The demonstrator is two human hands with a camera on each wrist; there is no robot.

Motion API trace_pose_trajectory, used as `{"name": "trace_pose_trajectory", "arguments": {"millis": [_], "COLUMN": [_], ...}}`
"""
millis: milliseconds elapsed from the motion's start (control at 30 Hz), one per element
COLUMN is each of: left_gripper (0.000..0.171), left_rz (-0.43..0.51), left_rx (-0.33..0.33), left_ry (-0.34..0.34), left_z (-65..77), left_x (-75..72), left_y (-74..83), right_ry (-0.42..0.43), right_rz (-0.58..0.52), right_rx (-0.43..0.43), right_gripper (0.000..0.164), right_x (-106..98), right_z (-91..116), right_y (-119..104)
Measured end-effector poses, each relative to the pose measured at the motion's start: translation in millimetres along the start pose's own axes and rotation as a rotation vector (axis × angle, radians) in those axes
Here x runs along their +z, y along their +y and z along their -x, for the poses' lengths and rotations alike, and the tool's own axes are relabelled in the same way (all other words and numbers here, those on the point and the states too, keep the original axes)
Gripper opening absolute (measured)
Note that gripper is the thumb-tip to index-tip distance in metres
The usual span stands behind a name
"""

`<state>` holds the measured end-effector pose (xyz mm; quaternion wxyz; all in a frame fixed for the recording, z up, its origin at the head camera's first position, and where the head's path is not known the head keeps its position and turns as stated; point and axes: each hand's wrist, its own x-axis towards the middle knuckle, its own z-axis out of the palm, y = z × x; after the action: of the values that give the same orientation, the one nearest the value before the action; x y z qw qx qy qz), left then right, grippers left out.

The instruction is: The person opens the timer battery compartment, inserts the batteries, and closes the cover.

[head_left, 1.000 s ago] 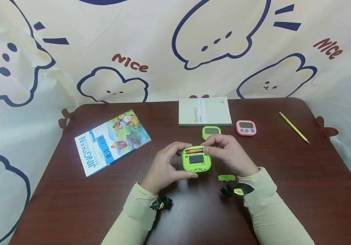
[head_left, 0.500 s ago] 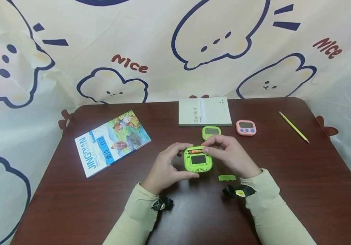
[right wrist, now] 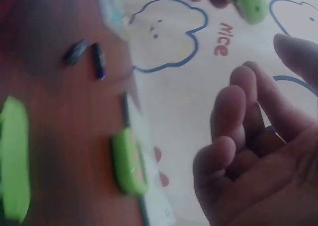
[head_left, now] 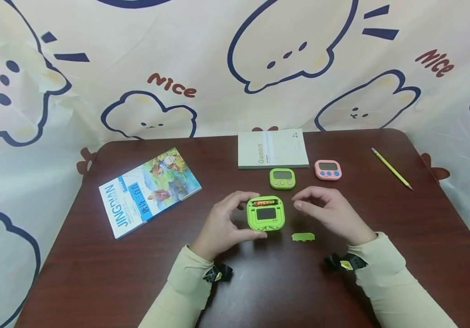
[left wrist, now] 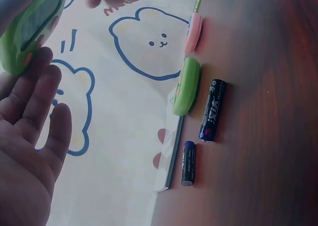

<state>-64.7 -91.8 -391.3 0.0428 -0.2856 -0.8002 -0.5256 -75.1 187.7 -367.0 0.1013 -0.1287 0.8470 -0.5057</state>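
My left hand (head_left: 223,226) holds a green digital timer (head_left: 265,224) above the table, fingers at its top edge and thumb below. The timer's back faces the head camera. A red-and-dark battery (head_left: 265,203) lies in the slot near its top. To the right of it, my right hand (head_left: 335,213) hovers apart from the timer, fingers loosely bent and holding nothing. Below the gap between the hands, a green battery cover (head_left: 303,237) lies on the table. Two dark batteries, one larger (left wrist: 212,110) and one smaller (left wrist: 188,163), rest on the table in the left wrist view.
A second green timer (head_left: 282,183) and a pink timer (head_left: 328,175) lie beyond the hands. A notebook (head_left: 288,150) is at the back edge of the brown table (head_left: 259,296). A book (head_left: 136,207) lies left, a pencil (head_left: 391,168) right.
My right hand has let go of the battery's end and drawn back to the right, uncovering the second green timer. The left hand keeps hold of its timer, which has shifted slightly right.
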Motion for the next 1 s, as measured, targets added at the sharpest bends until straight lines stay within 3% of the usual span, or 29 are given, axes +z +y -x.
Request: {"name": "trace_pose_trajectory", "arguments": {"millis": [133, 267, 433, 633, 800, 1000], "left_gripper": [0.075, 0.075, 0.075, 0.075, 0.076, 0.076], "left_rz": [0.002, -0.002, -0.017, 0.007, 0.010, 0.000], "left_rx": [-0.007, -0.022, -0.032, -0.032, -0.039, -0.053], "left_ry": [0.001, 0.002, 0.001, -0.011, -0.021, -0.014], "left_z": [0.0, 0.5, 1.1, -0.3, -0.6, 2.2], "left_x": [-0.6, -1.3, -1.8, 1.9, 2.8, -1.5], "left_y": [1.5, 3.0, 3.2, 3.9, 4.3, 3.9], "right_ry": [0.020, -0.022, -0.088, -0.091, -0.092, -0.099], "right_rz": [0.065, 0.152, 0.218, 0.283, 0.362, 0.433], "right_rx": [-0.035, -0.050, -0.012, 0.033, 0.035, -0.038], "right_gripper": [0.013, 0.012, 0.014, 0.017, 0.018, 0.018], "right_x": [-2.1, -2.6, -3.1, -5.9, -2.3, 6.9], "right_z": [4.6, 9.8, 19.5, 33.3, 36.8, 31.9], "right_y": [11.4, 27.2, 46.6, 63.8, 68.6, 64.8]}}
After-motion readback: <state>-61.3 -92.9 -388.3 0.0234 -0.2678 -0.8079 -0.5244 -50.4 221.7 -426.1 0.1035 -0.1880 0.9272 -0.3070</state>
